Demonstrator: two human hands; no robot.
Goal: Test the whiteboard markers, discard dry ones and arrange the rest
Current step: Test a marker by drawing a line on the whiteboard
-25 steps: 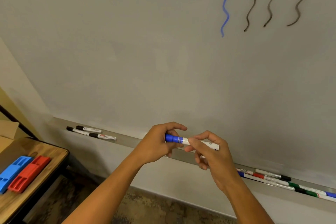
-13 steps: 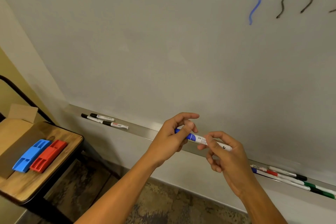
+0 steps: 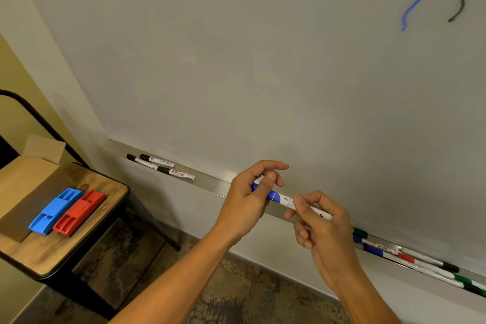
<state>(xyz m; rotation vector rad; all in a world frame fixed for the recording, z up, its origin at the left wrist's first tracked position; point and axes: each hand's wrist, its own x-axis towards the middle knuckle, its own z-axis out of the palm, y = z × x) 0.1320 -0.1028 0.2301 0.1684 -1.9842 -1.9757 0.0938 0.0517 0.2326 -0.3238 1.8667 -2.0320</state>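
Hands share one blue marker (image 3: 285, 199) before the whiteboard (image 3: 236, 60): left hand (image 3: 248, 201) pinches its capped end, right hand (image 3: 319, 221) pinches the barrel, apparently seating the cap. Other markers lie in the tray (image 3: 218, 183), sorted into two groups.

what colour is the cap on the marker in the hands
Blue, on the marker with a white barrel; it shows in the head view.

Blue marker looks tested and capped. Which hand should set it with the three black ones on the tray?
Left, probably. The left hand grips the blue marker at its cap end, nearer the black markers; the right hand pinches the barrel farther away.
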